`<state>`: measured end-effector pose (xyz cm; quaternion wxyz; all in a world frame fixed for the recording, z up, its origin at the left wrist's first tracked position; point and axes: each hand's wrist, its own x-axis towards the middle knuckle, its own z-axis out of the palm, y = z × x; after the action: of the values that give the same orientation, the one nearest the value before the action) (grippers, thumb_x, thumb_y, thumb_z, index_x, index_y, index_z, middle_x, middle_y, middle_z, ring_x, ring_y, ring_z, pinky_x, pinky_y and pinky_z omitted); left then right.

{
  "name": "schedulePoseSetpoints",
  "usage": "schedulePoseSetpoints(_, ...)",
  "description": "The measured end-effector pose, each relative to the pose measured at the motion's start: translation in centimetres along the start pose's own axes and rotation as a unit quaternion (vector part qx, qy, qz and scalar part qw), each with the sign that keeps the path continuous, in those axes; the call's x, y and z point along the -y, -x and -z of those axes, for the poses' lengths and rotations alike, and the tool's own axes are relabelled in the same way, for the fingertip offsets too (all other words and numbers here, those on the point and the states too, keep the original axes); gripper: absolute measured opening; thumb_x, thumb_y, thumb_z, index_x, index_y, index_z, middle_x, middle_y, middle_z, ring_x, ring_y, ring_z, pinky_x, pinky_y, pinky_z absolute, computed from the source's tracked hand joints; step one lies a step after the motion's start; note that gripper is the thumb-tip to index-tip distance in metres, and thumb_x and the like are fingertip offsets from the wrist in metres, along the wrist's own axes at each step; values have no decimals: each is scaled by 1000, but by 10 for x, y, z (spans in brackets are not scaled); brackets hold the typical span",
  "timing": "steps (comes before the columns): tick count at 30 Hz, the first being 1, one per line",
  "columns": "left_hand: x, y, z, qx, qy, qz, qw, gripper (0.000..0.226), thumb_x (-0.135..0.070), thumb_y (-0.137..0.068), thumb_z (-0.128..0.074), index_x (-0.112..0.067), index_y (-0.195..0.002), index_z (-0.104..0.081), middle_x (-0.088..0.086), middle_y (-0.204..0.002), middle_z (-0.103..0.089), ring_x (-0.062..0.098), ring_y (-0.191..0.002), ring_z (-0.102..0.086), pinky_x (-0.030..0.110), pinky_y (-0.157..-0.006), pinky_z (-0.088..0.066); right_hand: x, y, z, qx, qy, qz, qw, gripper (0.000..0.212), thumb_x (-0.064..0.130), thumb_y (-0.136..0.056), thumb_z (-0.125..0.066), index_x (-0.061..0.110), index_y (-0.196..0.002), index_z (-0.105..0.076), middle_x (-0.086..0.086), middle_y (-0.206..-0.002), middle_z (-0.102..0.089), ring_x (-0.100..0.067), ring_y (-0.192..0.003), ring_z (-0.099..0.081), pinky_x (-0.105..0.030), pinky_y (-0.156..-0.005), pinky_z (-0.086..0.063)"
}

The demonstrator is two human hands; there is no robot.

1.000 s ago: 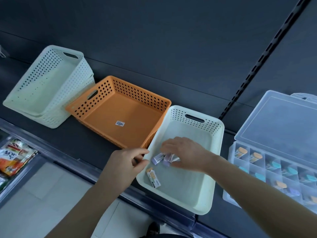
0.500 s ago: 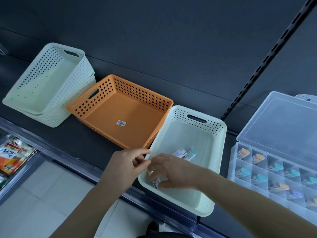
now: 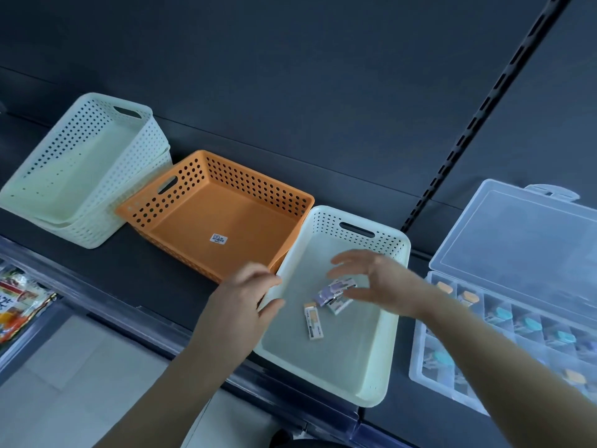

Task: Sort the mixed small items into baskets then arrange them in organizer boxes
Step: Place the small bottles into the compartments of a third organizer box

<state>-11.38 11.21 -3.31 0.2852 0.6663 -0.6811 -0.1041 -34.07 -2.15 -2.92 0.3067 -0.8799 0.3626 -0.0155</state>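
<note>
Head view: our left grip (image 3: pixel 248 299) clasps the left rim of the white basket (image 3: pixel 323 226), likely to steady it, while our right grip (image 3: pixel 378 279) hovers released, fingers spread, over the small items (image 3: pixel 336 291) on its floor, near the open organizer box (image 3: pixel 517 247).

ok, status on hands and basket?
Left hand grips white basket rim. Right hand open over small items, holding none. Organizer box lid open; nothing blocking.
</note>
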Motion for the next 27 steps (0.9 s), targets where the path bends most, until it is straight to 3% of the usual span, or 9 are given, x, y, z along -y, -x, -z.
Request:
schedulePoseSetpoints(2,-16,-15,-6,35,6,-24,999,33,-25,-81,-74,-16,-112,-68,-7,-106,-61,6,-77,-54,22,-74,-49,-9,4,14,5,34,-40,999,35,20,-84,-70,31,-117,-65,13,-129,-56,-6,-118,-51,-24,-107,-35)
schedulePoseSetpoints(4,-30,-31,-20,126,-5,1,992,38,-34,-86,-68,-16,-120,-62,-3,-107,-60,10,-85,-54,25,-75,-46,-11,4,16,25,70,-68,995,34,24,-85,-69,31,-117,-64,12,-124,-59,-9,-114,-53,-27,-102,-39)
schedulePoseSetpoints(6,-37,-42,-38,209,-46,40,976,33,-40,-85,-67,-13,-104,-61,1,-92,-59,14,-79,-53,26,-63,-38,-7,-1,12,46,100,-68,992,33,27,-85,-68,31,-118,-64,10,-120,-60,-11,-110,-54,-30,-98,-42)
schedulePoseSetpoints(9,-32,-46,-61,259,-49,104,959,31,-40,-76,-73,-14,-87,-58,0,-83,-58,15,-73,-56,27,-55,-35,0,-14,1,68,143,-65,985,34,30,-85,-67,33,-118,-62,9,-118,-59,-13,-110,-52,-34,-96,-44)
schedulePoseSetpoints(12,-28,-47,-66,270,-25,145,952,35,-33,-69,-79,-15,-92,-60,1,-88,-62,17,-79,-59,29,-60,-40,2,-24,-5,81,178,-62,979,26,28,-84,-65,32,-110,-63,8,-110,-59,-16,-103,-55,-37,-88,-49)
schedulePoseSetpoints(16,-23,-42,-65,264,74,197,941,39,-18,-68,-79,-17,-99,-56,-2,-93,-63,15,-84,-61,36,-72,-54,-5,-24,5,25,94,-71,993,18,18,-85,-61,26,-101,-65,6,-100,-54,-15,-93,-52,-31,-84,-47)
schedulePoseSetpoints(20,-25,-41,-60,195,203,216,935,35,-22,-86,-70,-21,-118,-55,-7,-107,-59,5,-93,-58,15,-70,-46,-12,-12,23,-35,-19,-65,997,11,17,-86,-60,26,-93,-61,8,-93,-61,-13,-87,-57,-27,-77,-46)
schedulePoseSetpoints(24,-28,-57,-66,187,120,195,955,30,-31,-96,-53,-15,-122,-52,1,-112,-60,18,-93,-60,28,-72,-48,-12,-5,27,-51,-107,-66,991,12,14,-84,-60,24,-88,-63,10,-89,-69,-8,-77,-59,-27,-74,-51)
schedulePoseSetpoints(27,-30,-63,-78,241,22,198,950,38,-46,-88,-61,-14,-107,-52,0,-96,-59,20,-85,-57,30,-65,-40,-9,-3,26,-43,-139,-57,988,13,9,-84,-58,21,-89,-63,14,-90,-71,-6,-77,-61,-25,-76,-51)
